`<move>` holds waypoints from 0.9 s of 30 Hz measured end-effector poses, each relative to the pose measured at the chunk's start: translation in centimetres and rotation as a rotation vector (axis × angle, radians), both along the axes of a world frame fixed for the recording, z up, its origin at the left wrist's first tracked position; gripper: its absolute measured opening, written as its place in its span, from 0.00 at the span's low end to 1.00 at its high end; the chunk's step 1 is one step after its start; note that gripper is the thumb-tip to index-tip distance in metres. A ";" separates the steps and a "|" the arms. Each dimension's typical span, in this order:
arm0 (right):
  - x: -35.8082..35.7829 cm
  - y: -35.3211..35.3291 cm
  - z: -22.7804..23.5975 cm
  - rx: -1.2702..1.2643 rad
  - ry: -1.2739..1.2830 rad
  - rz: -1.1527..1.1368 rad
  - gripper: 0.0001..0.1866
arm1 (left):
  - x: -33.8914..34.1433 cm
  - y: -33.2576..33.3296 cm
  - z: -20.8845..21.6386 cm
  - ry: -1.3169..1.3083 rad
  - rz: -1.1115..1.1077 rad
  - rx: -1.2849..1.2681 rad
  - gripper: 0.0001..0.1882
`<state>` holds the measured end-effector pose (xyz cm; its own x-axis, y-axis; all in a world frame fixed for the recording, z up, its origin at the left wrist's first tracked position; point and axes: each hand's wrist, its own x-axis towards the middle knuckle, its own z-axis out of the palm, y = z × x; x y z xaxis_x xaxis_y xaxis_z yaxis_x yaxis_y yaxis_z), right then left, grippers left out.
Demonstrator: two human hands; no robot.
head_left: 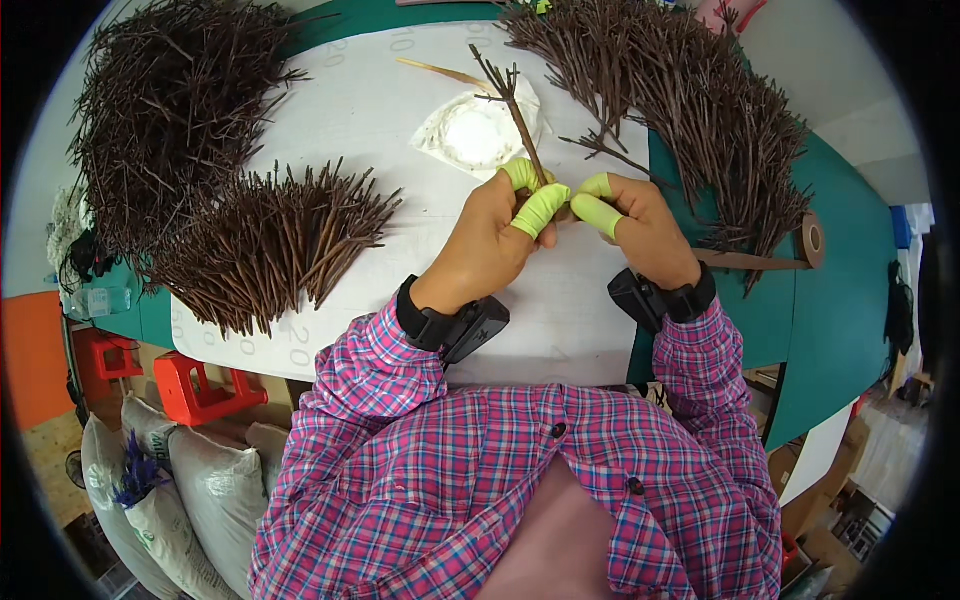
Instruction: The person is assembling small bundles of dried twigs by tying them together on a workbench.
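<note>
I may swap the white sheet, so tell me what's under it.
The white sheet lies on the green table, which shows past its right edge. Anything else beneath is covered and can't be seen.

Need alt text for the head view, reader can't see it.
The left hand pinches a brown forked twig, the right hand close beside its lower end, both with yellow-green finger wraps. Twig heaps flank them, with a roll of brown tape at right.

Lower left of the frame holds a red stool (178,388), stuffed sacks (215,490) and purple flowers (137,477); above them, toward the left edge, a clear bottle (100,302).
</note>
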<state>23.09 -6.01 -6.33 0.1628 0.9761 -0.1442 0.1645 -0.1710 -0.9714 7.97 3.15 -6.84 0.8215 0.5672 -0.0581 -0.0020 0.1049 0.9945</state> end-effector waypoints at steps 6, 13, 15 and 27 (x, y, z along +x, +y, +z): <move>2.6 -0.4 -2.4 0.302 -0.369 -0.077 0.08 | -0.2 -0.7 0.6 -0.271 -0.115 -0.108 0.08; 1.8 0.4 0.2 0.016 0.463 -0.191 0.13 | -0.1 0.6 0.3 -0.318 0.018 -0.386 0.09; 1.9 0.2 0.7 0.018 0.540 -0.103 0.17 | 0.0 0.9 0.5 -0.350 0.038 -0.448 0.10; -0.6 -0.5 2.2 0.343 -0.426 -0.189 0.11 | -0.1 0.2 1.2 -0.429 0.235 -0.444 0.07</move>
<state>22.50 -6.54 -4.12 0.3137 0.9036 0.2918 0.5503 0.0775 -0.8314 7.89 3.38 -5.62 0.6810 0.7319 -0.0230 -0.4614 0.4533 0.7626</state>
